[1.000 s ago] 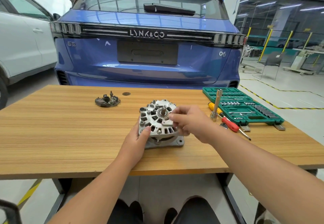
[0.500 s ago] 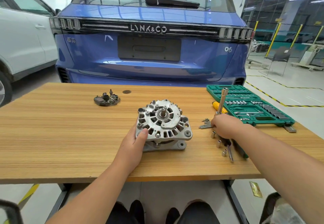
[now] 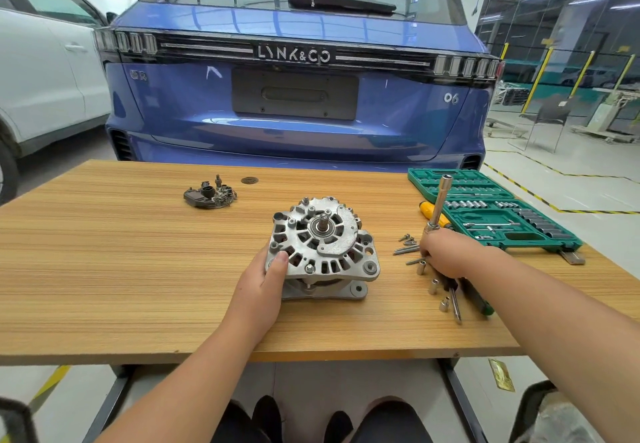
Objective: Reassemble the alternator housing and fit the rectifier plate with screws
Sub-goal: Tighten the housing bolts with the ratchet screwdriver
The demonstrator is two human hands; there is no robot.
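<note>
The silver alternator housing (image 3: pixel 329 234) stands on the wooden table (image 3: pixel 104 269), shaft end up. My left hand (image 3: pixel 259 286) grips its left side, thumb on the top face. The dark rectifier plate (image 3: pixel 209 195) lies apart at the back left. My right hand (image 3: pixel 446 255) is down on the table to the right, over loose screws (image 3: pixel 405 245) and small sockets (image 3: pixel 433 285). Its fingers point down and are hidden, so any hold is unclear. A steel driver tool (image 3: pixel 440 203) stands upright just behind that hand.
An open green socket case (image 3: pixel 502 214) lies at the table's right back corner. A yellow-handled screwdriver (image 3: pixel 427 208) sits beside it, and another screwdriver shaft (image 3: pixel 455 304) lies under my right wrist. A blue car (image 3: pixel 294 113) stands close behind the table.
My right hand left the top of the alternator and moved right, down to the screws and sockets. My left hand kept its hold on the housing.
</note>
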